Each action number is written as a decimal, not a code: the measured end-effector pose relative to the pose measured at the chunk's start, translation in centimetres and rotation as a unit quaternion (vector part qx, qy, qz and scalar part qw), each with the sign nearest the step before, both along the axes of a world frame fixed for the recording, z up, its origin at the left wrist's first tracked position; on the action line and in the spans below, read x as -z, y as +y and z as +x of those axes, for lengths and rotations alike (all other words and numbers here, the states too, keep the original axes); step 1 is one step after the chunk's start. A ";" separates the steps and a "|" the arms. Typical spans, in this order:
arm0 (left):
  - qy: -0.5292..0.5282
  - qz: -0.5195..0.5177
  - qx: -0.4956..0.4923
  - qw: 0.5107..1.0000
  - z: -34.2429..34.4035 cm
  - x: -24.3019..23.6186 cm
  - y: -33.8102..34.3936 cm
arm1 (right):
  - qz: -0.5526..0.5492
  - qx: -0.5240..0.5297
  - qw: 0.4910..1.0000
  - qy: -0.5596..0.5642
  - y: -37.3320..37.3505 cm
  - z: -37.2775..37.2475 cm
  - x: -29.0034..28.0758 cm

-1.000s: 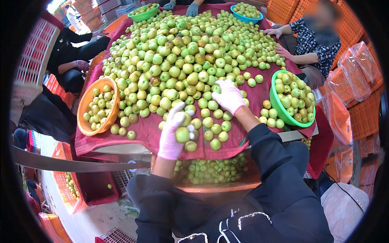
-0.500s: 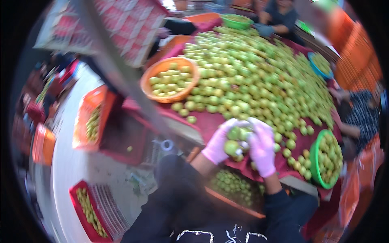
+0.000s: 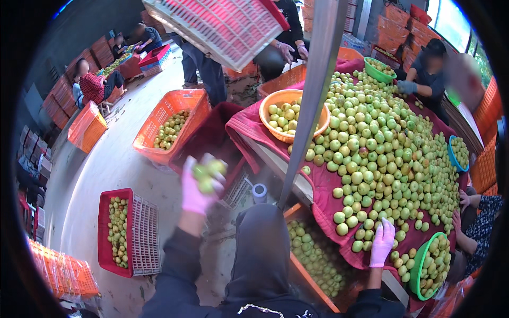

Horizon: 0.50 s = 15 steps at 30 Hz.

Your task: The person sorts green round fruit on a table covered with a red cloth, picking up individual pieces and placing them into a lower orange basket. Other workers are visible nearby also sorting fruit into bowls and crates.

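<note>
Fruit (image 3: 204, 182), round and green, sits in the left hand (image 3: 194, 197), blurred and raised above the pale floor (image 3: 132, 172), its fingers curled around more than one piece. The right hand (image 3: 382, 245) is at the near edge of the fruit pile (image 3: 382, 153) on the red-draped tabletop (image 3: 323, 201); whether it grips anything, I cannot tell. White markings (image 3: 248, 306) on the dark top (image 3: 297, 306) are too cut off to read.
</note>
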State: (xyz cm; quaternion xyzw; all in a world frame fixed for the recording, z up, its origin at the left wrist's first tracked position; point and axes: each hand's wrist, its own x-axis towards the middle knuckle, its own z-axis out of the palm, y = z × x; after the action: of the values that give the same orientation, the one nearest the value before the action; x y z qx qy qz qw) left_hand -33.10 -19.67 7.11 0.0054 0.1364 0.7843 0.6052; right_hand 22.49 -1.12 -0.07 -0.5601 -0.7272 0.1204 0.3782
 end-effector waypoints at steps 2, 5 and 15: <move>-0.001 -0.052 -0.153 0.987 -9.8 -0.4 1.2 | 0.013 -0.008 0.999 -0.030 0.4 0.5 0.4; 0.187 -0.124 -0.337 0.914 -14.8 -3.9 3.1 | 0.032 0.013 0.999 0.027 0.1 -0.5 -1.2; 0.741 -0.009 0.059 0.668 22.4 -2.4 5.6 | 0.046 0.062 0.988 -0.132 -3.0 5.8 -1.5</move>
State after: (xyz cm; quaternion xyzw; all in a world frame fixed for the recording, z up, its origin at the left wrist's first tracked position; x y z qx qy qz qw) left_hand -10.68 -14.07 9.46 0.5877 0.5467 0.4830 0.3499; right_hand 28.30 -4.16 1.43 -0.5972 -0.7391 -0.0122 0.3114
